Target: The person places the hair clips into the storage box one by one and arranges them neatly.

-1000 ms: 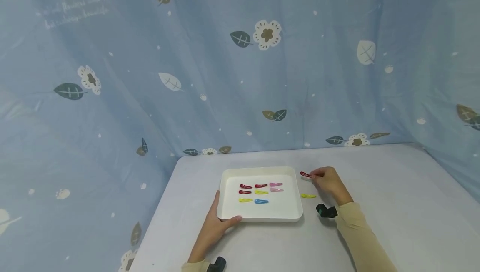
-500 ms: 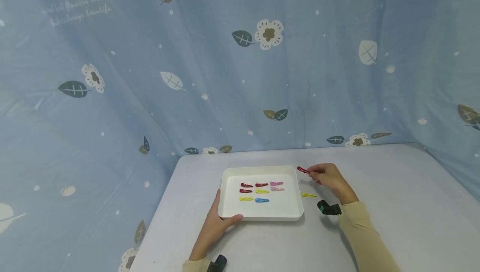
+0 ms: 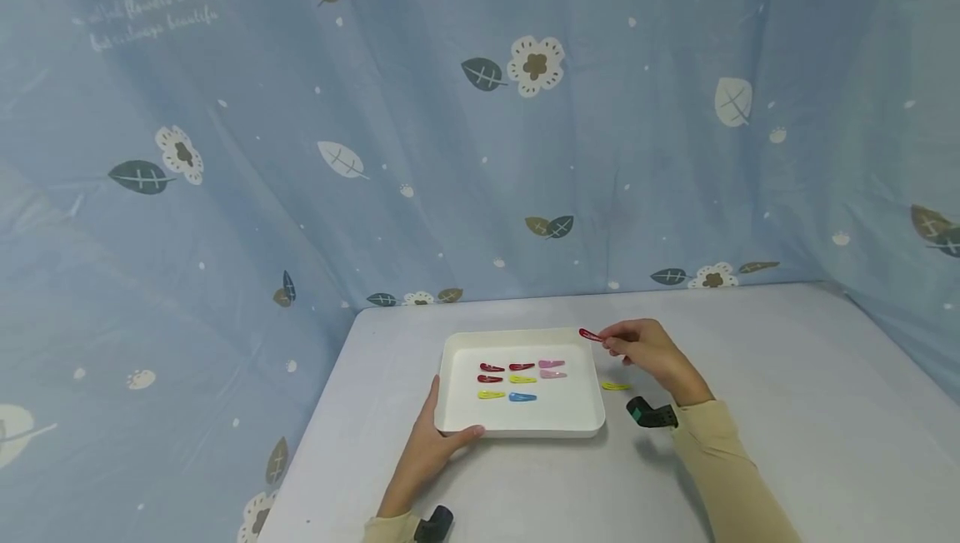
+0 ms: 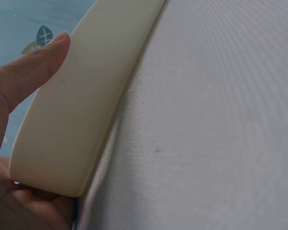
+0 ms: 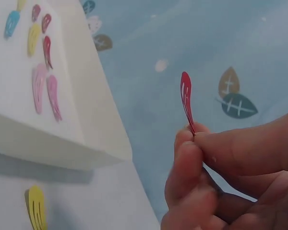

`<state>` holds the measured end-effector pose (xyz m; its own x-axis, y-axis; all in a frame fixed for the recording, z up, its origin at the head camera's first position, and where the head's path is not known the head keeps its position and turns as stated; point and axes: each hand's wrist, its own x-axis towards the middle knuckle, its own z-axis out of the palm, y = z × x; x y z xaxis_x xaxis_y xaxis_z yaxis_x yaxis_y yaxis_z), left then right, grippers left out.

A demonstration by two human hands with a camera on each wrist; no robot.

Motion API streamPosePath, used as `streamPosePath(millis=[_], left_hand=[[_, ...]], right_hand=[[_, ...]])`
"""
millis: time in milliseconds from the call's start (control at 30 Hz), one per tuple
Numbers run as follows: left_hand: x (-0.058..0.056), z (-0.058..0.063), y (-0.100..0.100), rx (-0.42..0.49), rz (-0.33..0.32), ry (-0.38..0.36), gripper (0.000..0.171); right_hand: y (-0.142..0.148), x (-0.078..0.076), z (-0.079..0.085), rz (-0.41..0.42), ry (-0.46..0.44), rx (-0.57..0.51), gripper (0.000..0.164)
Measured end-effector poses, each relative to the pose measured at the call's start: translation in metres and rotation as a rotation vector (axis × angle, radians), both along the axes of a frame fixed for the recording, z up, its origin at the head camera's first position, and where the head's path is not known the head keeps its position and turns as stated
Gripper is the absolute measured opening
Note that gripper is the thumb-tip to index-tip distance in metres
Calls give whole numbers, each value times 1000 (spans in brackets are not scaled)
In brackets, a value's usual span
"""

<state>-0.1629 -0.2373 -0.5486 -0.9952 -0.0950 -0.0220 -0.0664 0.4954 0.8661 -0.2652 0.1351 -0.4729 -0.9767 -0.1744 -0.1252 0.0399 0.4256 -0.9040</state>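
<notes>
My right hand pinches a dark red snap hair clip by its narrow end, held up over the tray's far right corner in the head view. The left hand grips the near left corner of the white tray, thumb on its front wall and fingers round the side. In the tray lie red clips, yellow clips, a blue clip and pink clips, set out in loose rows. One yellow hair clip rests on the table, just right of the tray.
A white cloth covers the table. Behind and to the left hangs a blue curtain with leaf and flower prints. Black wrist cameras sit on the left wrist and right wrist.
My right hand has risen and moved left with the red hair clip, from beside the tray to over its far right corner. The left hand keeps its grip on the tray.
</notes>
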Motion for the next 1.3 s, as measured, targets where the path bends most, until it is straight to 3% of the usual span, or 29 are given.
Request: streamPosePath(millis=[1300], left_hand=[[-2,-2,-1,18,-11,-7,129]], right_hand=[[-34,7,-9,95,-37,3,16]])
